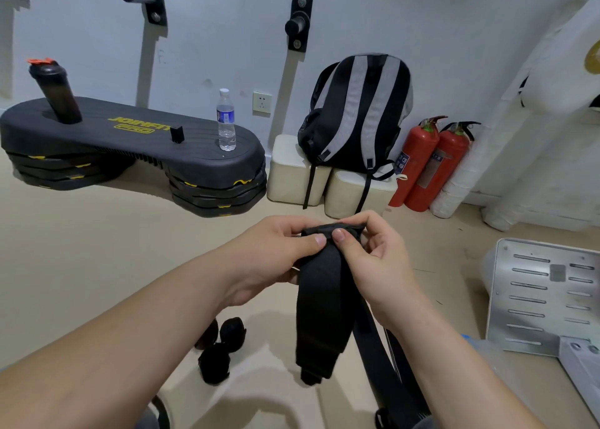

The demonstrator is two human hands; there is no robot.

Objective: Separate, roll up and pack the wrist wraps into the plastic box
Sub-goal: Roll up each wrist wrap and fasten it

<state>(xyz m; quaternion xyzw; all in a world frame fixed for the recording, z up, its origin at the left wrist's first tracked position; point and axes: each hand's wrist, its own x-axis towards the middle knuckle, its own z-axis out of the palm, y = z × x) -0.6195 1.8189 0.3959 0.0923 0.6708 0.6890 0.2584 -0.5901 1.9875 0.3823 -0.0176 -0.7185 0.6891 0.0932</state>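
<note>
Head cam: your left hand (276, 253) and right hand (367, 253) both pinch the top end of the long black fabric wrist wrap (319, 302), held up mid-air so the tail hangs straight, probably to start a tight roll.

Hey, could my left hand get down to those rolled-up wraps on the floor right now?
Probably not yet. The left hand is pinching the top of the black wrist wrap together with the right hand. The rolled wraps lie uncovered on the floor below the left forearm, so the path looks free once it lets go.
</note>
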